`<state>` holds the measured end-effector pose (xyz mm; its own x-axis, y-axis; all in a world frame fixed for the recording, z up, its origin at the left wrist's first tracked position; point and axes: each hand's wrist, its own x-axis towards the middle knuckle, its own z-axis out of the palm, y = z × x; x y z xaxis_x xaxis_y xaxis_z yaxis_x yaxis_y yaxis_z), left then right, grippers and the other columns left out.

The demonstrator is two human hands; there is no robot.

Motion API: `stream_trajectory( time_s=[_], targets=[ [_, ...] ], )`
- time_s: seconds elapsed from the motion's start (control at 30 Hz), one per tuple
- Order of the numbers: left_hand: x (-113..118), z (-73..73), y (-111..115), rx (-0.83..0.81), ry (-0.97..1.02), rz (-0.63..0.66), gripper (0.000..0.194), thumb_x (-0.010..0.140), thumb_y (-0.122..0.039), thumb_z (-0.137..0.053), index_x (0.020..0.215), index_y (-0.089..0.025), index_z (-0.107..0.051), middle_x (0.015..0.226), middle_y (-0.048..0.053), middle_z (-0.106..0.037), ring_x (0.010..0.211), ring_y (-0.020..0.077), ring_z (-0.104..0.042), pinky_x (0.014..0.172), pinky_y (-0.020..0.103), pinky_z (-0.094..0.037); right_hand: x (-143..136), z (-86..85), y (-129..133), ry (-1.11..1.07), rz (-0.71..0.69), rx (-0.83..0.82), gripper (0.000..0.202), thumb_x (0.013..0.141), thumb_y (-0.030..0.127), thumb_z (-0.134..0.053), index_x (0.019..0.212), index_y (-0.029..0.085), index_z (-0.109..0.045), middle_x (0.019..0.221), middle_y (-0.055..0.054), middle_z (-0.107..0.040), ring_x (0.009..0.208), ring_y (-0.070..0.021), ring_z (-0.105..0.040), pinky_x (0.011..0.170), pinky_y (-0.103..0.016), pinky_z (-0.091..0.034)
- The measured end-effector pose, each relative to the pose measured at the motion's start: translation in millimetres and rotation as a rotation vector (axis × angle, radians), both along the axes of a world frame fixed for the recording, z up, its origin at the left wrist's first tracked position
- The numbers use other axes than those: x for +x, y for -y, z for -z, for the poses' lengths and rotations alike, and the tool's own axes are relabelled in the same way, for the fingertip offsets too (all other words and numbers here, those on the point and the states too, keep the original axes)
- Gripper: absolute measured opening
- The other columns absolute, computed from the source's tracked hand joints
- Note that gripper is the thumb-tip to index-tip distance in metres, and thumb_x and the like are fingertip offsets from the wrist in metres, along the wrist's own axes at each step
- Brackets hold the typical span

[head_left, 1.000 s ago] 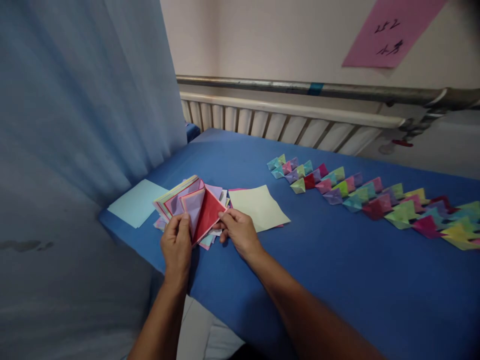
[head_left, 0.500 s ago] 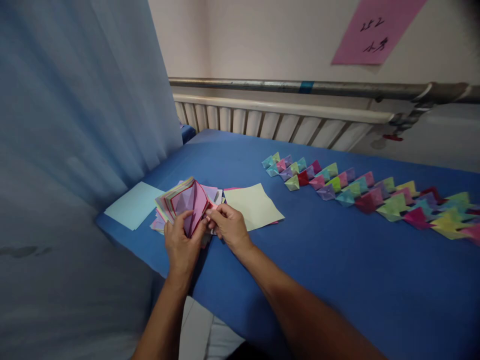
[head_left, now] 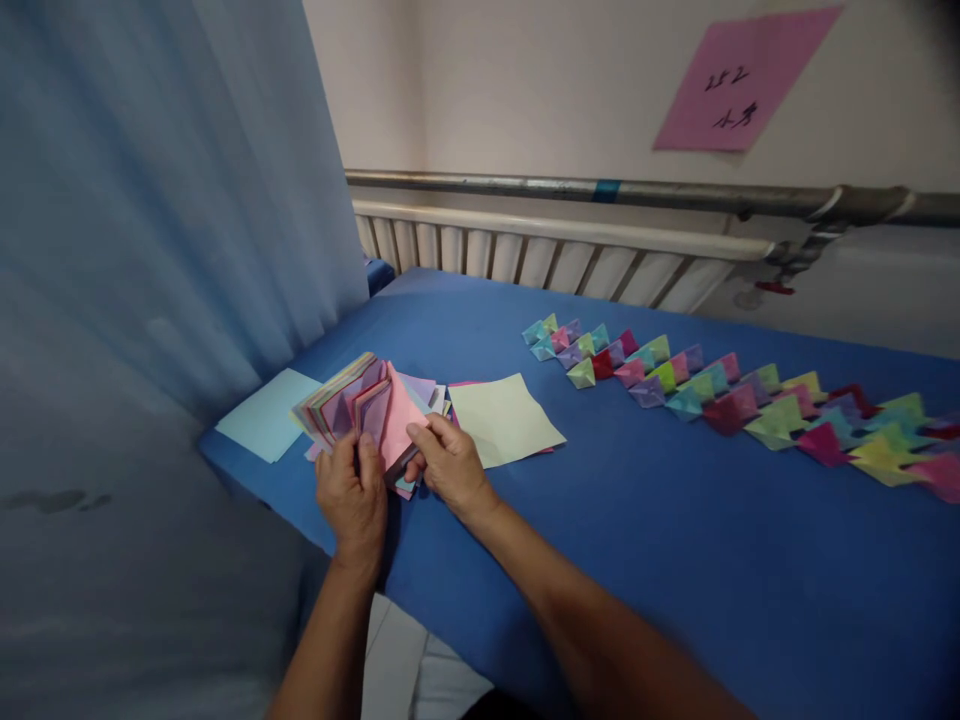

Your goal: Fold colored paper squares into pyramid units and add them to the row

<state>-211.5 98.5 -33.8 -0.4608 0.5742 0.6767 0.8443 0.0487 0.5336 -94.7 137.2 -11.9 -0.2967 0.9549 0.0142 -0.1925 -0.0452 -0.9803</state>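
Observation:
My left hand (head_left: 352,495) is closed round a thick stack of coloured paper sheets (head_left: 334,400), fanned and bent above the thumb. My right hand (head_left: 450,465) pinches the edge of a pink paper sheet (head_left: 403,405) at the stack's right side. Behind and beneath the hands, more loose sheets lie on the blue table, partly hidden. Right of my right hand rests a pale yellow sheet (head_left: 510,420) with pink paper showing under its edge. Light blue sheets (head_left: 266,415) lie to the left.
Rows of folded paper pieces (head_left: 731,408) in many colours stretch along the right of the blue table (head_left: 637,530). A curtain (head_left: 172,250) hangs at the left. Behind the table are a radiator (head_left: 517,250) and a metal pipe (head_left: 525,187).
The pink sheet now stands apart from the stack, pulled rightward by my right hand. My left hand has shifted slightly left and down, and the stack is spread differently. The view has tilted slightly.

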Motion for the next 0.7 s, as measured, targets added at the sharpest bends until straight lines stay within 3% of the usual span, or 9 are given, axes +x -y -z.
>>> stream_trajectory(
  time_s=[0.17,0.3,0.47,0.6,0.7],
  targets=[
    [-2,-0.5,2,0.059,-0.045,-0.066,0.030,0.097,-0.037,-0.043,0.096,-0.017,-0.065,0.080,0.008,-0.064,0.074,0.0215,-0.052,0.072,0.033,-0.041,1,-14.7,4,-0.224,0.032,-0.153,0.028,0.078,0.048,-0.058,0.079,0.024,-0.044,0.045,0.012,-0.048,0.030,-0.0063,-0.045,0.027,-0.013,-0.019],
    [-1,2.6,-2,0.030,-0.145,-0.052,0.033,0.097,-0.036,-0.041,0.095,-0.016,-0.067,0.076,0.008,-0.062,0.076,0.0235,-0.052,0.074,0.036,-0.040,25,-22.4,4,-0.391,0.133,-0.172,0.029,0.074,0.046,-0.060,0.084,0.022,-0.046,0.056,0.008,-0.055,0.037,-0.0067,-0.052,0.025,-0.011,-0.018],
    [5,4.0,-6,-0.098,-0.325,0.069,0.029,0.093,-0.032,-0.045,0.088,-0.017,-0.070,0.079,0.010,-0.062,0.080,0.0254,-0.055,0.075,0.038,-0.038,110,-26.8,24,-0.360,0.378,-0.142,0.029,0.070,0.042,-0.065,0.081,0.022,-0.046,0.057,0.008,-0.056,0.038,-0.0060,-0.051,0.024,-0.010,-0.018],
    [8,0.3,-2,-0.225,-0.393,0.186,0.029,0.091,-0.038,-0.049,0.089,-0.019,-0.071,0.087,0.011,-0.064,0.081,0.0271,-0.057,0.071,0.039,-0.039,185,-18.8,72,-0.209,0.616,-0.198,0.031,0.068,0.039,-0.068,0.077,0.022,-0.045,0.054,0.007,-0.056,0.040,-0.0067,-0.053,0.025,-0.009,-0.020],
    [16,-3.2,7,-0.161,-0.387,0.295,0.031,0.090,-0.042,-0.050,0.085,-0.019,-0.070,0.113,0.013,-0.063,0.101,0.0332,-0.058,0.083,0.048,-0.042,220,-7.6,112,-0.105,0.745,-0.270,0.032,0.067,0.040,-0.069,0.077,0.021,-0.045,0.052,0.005,-0.058,0.039,-0.0073,-0.052,0.026,-0.010,-0.022]
  ],
)
